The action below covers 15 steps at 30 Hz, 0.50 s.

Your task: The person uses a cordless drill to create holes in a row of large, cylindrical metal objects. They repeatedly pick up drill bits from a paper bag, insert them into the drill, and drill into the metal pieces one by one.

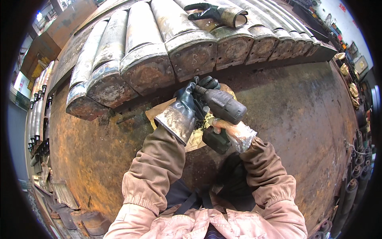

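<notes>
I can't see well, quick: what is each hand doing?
Left hand: gloved, closed around the front of the power tool.
Right hand: closed on the tool's handle.

A crumpled tan paper wrapper (159, 113) lies on the rusty round steel plate (302, 115), partly hidden under the hands. At the upper right edge, a small red sign (342, 7) hangs on a white wall, too blurred to tell more.

A dark, grimy cordless impact wrench (220, 113) sits mid-scene, nose tilted far-left toward the rusty segment ends, its battery base near, over brown paper.
</notes>
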{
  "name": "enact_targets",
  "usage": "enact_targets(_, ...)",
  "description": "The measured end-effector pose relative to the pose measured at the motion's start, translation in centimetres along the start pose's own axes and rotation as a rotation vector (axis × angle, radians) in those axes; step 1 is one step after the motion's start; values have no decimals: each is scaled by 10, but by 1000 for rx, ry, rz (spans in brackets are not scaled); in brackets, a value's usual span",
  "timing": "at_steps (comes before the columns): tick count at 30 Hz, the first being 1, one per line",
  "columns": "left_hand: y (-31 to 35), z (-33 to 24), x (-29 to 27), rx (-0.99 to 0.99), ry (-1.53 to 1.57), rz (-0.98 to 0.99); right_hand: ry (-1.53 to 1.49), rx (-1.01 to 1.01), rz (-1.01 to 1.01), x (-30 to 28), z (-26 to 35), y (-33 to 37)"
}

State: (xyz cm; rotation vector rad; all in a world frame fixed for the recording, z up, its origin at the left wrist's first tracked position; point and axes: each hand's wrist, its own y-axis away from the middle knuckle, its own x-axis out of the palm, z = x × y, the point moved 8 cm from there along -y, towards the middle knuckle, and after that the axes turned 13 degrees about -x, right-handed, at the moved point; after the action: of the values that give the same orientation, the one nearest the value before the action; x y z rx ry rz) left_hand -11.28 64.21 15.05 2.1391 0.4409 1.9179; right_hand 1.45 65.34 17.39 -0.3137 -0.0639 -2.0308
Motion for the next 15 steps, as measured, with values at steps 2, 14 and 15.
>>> enact_targets(2, -5, -6, -2, 42, 40, 101, -82, 38, -20, 5, 2, 4)
enact_targets(14, 17, -64, -27, 421, -1676, -699, 99, -24, -208, -37, -31, -29)
enact_targets(15, 25, -71, -27, 538, -1760, -734, 116, -44, -212, -35, -33, -34)
